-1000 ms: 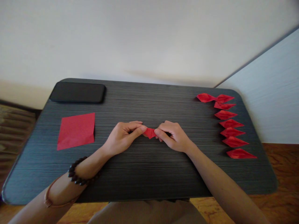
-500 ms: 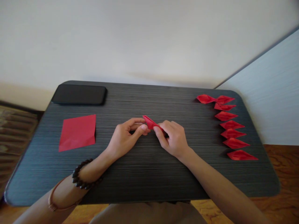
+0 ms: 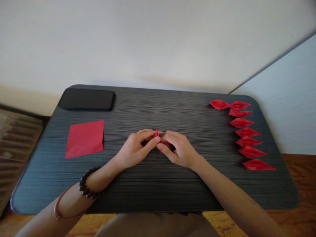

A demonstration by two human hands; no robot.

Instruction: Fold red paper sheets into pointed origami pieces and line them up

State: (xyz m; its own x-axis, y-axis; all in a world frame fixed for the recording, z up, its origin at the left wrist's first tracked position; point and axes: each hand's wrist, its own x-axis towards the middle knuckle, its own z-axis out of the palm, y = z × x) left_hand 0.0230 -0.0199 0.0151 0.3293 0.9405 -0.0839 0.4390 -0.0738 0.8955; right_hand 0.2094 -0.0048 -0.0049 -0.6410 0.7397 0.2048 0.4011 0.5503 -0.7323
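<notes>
Between both hands, over the middle of the table, is a small folded red paper boat [image 3: 156, 134], mostly covered by fingers with one pointed tip showing upward. My left hand [image 3: 138, 146] pinches it from the left, thumb against index finger. From the other side my right hand [image 3: 179, 148] grips its lower part, fingers curled. A flat red paper square [image 3: 85, 139], slightly creased, lies on the table to the left of my left hand. Along the right side several folded red paper boats [image 3: 247, 142] lie in a column.
A black smartphone [image 3: 87, 99] lies at the table's back left corner. The dark table [image 3: 158, 187] has rounded corners and stands close to a pale wall [image 3: 153, 42]. A light panel [image 3: 288, 95] rises beyond its right end.
Both hands have closed in on the folded paper. It has turned from slanting to the left to pointing upright, and more of it is now covered. The view has shifted slightly.
</notes>
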